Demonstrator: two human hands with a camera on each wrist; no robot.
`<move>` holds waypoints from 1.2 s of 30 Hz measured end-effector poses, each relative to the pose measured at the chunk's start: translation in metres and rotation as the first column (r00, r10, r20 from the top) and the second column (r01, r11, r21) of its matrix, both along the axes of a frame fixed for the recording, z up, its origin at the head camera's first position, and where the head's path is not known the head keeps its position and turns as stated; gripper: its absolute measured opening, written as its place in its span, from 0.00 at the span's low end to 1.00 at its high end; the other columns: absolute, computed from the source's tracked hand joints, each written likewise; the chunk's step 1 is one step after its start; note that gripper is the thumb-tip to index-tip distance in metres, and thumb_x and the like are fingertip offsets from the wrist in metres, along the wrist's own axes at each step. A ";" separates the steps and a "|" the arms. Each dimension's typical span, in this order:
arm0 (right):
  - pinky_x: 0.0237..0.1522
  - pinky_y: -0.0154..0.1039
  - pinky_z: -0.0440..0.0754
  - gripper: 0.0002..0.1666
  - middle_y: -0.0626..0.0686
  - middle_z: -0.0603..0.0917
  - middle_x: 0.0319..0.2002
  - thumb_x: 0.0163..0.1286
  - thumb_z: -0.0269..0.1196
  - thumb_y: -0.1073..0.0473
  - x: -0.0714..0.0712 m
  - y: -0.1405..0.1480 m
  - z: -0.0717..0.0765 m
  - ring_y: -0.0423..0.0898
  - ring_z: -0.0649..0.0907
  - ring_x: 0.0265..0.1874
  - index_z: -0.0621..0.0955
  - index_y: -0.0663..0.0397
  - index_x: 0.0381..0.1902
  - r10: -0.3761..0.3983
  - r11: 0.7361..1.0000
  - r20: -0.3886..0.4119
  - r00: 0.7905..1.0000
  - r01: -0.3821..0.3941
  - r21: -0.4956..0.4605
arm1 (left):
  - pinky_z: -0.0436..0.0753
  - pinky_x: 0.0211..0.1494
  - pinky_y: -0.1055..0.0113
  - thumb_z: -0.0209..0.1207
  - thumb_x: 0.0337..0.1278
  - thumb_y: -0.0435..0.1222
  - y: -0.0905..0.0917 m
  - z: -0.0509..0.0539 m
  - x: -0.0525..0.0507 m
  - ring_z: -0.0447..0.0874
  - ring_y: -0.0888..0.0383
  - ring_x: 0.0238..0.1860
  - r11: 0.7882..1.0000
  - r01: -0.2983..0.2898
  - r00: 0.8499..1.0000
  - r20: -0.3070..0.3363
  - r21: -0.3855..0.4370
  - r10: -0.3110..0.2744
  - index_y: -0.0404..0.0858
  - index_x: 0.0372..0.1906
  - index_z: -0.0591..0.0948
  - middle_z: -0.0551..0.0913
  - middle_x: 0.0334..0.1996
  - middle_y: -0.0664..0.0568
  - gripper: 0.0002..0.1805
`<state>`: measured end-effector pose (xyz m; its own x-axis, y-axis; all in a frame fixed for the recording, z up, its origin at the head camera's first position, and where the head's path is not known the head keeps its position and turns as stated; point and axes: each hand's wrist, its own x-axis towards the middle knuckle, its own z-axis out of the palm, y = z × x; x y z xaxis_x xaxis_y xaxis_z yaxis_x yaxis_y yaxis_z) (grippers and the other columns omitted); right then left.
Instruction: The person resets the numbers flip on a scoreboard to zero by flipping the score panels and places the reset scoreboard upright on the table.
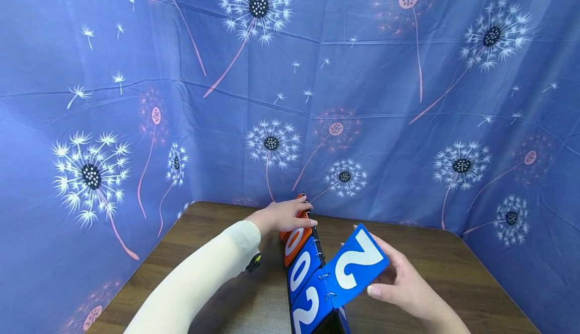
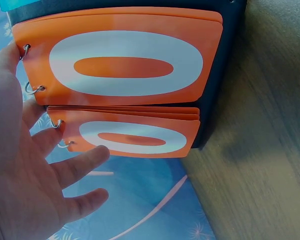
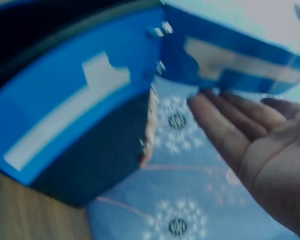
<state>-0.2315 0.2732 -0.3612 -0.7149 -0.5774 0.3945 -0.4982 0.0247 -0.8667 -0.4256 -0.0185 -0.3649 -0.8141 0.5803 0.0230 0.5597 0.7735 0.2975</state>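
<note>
A black-backed flip scoreboard (image 2: pixel 210 117) stands on the table, with orange and blue number cards hung on metal rings. My left hand (image 1: pixel 285 215) rests over the ringed top edge at the far end, its fingers spread and touching beside the orange 0 cards (image 2: pixel 125 97). A blue card marked 2 (image 1: pixel 337 278) is lifted off the near end and tilts to the right on its rings. Behind and beside it is my right hand (image 1: pixel 403 281), with straight fingers close under the card and the thumb by its lower corner. Another blue 2 card (image 1: pixel 299 306) lies beneath, next to a blue 0 card (image 1: pixel 296 278).
The brown wooden table (image 1: pixel 435 258) extends on both sides of the scoreboard. A blue dandelion-print cloth (image 1: pixel 308 87) hangs behind and around it. My left sleeve (image 1: pixel 204 273) is pale, with a small dark object (image 1: pixel 254 262) at the wrist.
</note>
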 end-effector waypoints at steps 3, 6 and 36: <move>0.51 0.38 0.88 0.38 0.55 0.83 0.62 0.74 0.59 0.68 0.011 -0.019 0.000 0.44 0.87 0.55 0.59 0.58 0.78 -0.113 0.987 -0.015 0.993 0.114 0.110 | 0.55 0.77 0.27 0.45 0.62 0.75 0.000 0.000 -0.001 0.59 0.49 0.82 1.000 0.004 1.000 -0.002 -0.003 -0.004 0.63 0.77 0.66 0.54 0.84 0.60 0.42; 0.54 0.34 0.86 0.31 0.57 0.83 0.61 0.78 0.58 0.65 0.017 -0.033 -0.002 0.42 0.86 0.56 0.64 0.53 0.75 -0.164 0.962 -0.061 0.984 0.174 0.209 | 0.54 0.77 0.26 0.45 0.62 0.75 0.000 0.001 -0.001 0.59 0.49 0.82 1.000 0.008 1.000 0.003 -0.004 -0.008 0.62 0.78 0.66 0.53 0.84 0.60 0.43; 0.56 0.58 0.84 0.15 0.41 0.86 0.61 0.69 0.68 0.39 0.012 -0.076 -0.038 0.49 0.82 0.65 0.86 0.32 0.49 0.068 0.753 -0.797 0.600 0.493 0.435 | 0.53 0.77 0.26 0.45 0.62 0.75 0.001 0.001 0.001 0.60 0.48 0.82 1.000 -0.011 1.000 0.010 -0.011 0.011 0.62 0.78 0.66 0.53 0.84 0.59 0.43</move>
<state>-0.2198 0.1972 -0.3989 -0.4657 -0.7412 0.4834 -0.8325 0.5522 0.0448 -0.4245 -0.0171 -0.3635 -0.8204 0.5717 0.0088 0.5485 0.7827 0.2942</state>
